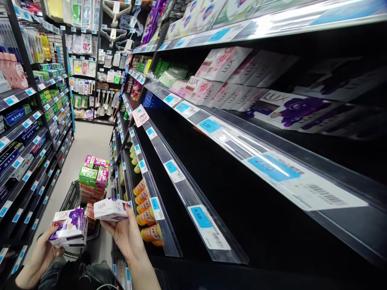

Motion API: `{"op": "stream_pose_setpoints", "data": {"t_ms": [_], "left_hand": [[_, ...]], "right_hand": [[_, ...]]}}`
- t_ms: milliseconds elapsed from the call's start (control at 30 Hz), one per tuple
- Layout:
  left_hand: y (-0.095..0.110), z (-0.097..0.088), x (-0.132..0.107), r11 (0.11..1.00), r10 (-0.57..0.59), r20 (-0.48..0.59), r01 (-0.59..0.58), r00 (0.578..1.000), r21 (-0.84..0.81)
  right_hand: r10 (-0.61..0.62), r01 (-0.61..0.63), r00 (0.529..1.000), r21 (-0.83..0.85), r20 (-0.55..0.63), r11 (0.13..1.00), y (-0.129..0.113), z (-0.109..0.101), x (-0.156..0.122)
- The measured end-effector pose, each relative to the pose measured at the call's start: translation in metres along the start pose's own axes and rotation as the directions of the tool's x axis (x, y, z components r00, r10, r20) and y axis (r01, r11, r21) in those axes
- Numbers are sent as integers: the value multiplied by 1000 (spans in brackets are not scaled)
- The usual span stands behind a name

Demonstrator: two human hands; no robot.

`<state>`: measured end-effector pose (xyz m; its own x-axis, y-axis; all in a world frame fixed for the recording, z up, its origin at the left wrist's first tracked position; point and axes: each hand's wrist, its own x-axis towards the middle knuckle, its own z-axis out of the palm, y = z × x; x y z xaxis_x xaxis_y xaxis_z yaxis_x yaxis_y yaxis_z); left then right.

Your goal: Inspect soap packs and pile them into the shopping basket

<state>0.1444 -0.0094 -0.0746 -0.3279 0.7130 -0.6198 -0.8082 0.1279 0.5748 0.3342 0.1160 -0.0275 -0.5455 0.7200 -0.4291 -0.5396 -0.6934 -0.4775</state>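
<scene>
My left hand (45,249) grips a small stack of white and purple LUX soap boxes (68,226), held low at the left with the thumb on top. In my right hand (127,233) is another white LUX soap box (110,209), its end face turned toward the other stack and fingers wrapped around it from below. The two hands are apart, above a dark shopping basket (71,195). Bundled pink and green packages (94,171) are piled in that basket, on top of reddish packs (90,201).
On the right, a shelf holds pink LUX boxes (204,90) and purple LUX boxes (287,108). Price-tag rails (208,229) jut out below it. Orange bottles (146,215) stand on a lower shelf. Stocked shelves (27,141) line the left side. Hangers (116,12) hang at the aisle's end.
</scene>
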Motion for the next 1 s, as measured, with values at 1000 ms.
{"op": "stream_pose_setpoints", "data": {"t_ms": [1000], "left_hand": [[-13,2,-2,989,38,88,-51,995,141]], "right_hand": [[-297,523,853,-690,430,500,-11,-20,-7]]}}
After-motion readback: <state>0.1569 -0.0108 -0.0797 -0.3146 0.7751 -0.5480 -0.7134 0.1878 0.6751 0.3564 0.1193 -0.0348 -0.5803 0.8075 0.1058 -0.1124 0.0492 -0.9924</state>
